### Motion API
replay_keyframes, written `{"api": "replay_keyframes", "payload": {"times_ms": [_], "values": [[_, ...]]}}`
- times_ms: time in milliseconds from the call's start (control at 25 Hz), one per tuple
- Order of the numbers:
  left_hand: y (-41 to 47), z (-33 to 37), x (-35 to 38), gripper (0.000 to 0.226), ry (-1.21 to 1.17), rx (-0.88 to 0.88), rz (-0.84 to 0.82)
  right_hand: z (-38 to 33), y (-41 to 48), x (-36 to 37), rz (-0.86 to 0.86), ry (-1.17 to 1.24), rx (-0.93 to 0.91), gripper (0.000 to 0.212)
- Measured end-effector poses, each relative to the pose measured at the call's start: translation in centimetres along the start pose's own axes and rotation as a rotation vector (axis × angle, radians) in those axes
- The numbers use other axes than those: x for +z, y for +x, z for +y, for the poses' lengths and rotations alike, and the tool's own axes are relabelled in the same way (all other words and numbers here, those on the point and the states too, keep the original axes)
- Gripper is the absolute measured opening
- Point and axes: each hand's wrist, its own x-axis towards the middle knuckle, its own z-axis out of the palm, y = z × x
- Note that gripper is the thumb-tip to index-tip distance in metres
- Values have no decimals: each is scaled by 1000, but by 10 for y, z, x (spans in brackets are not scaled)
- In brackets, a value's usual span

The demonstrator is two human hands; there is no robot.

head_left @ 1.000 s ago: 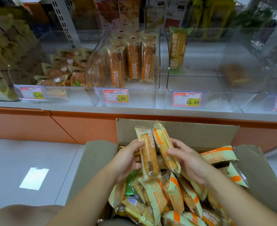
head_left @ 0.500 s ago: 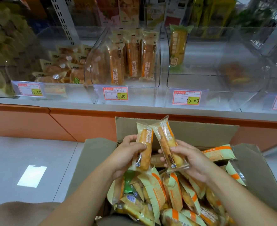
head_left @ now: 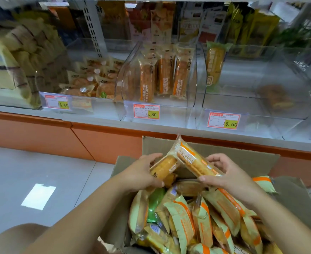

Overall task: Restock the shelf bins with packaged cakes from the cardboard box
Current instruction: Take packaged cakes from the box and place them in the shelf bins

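An open cardboard box (head_left: 251, 158) lies below me, heaped with several orange-striped waffle cake packs (head_left: 184, 219). My left hand (head_left: 141, 173) grips one waffle cake pack (head_left: 164, 168) above the box's far end. Just to its right, my right hand (head_left: 224, 174) holds a second waffle cake pack (head_left: 193, 159), tilted with its top end pointing up and left. The two packs touch each other. On the shelf ahead, the middle clear bin (head_left: 191, 74) with the 6.80 tag holds three upright packs of the same cake.
A left bin (head_left: 46, 85) with small round-cake packs carries a 15.60 tag. The right bin (head_left: 260, 107) holds one green-wrapped cake (head_left: 215, 63) at its back left. An orange base panel (head_left: 105, 142) runs under the shelf. Grey floor tiles (head_left: 32, 171) lie to the left.
Both hands have lifted the two packs higher above the box and tilted them from upright towards lying crosswise. The view has shifted slightly downward.
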Motion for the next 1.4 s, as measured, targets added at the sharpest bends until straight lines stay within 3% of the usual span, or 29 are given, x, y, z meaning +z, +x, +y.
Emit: {"api": "replay_keyframes", "payload": {"times_ms": [120, 240, 320, 440, 560, 640, 720, 880, 1000, 1400], "values": [[-12, 16, -34, 83, 220, 122, 75, -22, -13, -14, 117, -160, -135, 43], [-17, 30, -59, 69, 347, 188, 173, -54, -22, -25, 164, -140, -211, 48], [-17, 37, -71, 63, 300, 244, 266, -80, -22, -30, 177, 24, -267, 51], [-21, 47, -86, 64, 129, 305, 370, -116, -8, -33, 246, 123, -364, 76], [-24, 54, -97, 64, 26, 357, 449, -160, 17, -39, 412, 115, -497, 52], [-24, 56, -101, 60, -13, 370, 470, -190, 46, -42, 532, -33, -560, 43], [-20, 56, -105, 52, -33, 364, 463, -214, 87, -40, 560, -269, -542, 50], [-12, 49, -110, 40, -50, 344, 416, -233, 168, -19, 351, -587, -273, 64], [-11, 45, -115, 38, -68, 333, 378, -231, 202, -5, 302, -581, -169, 63], [-10, 45, -118, 40, -115, 313, 335, -222, 222, 8, 452, -405, -259, 46]]}}
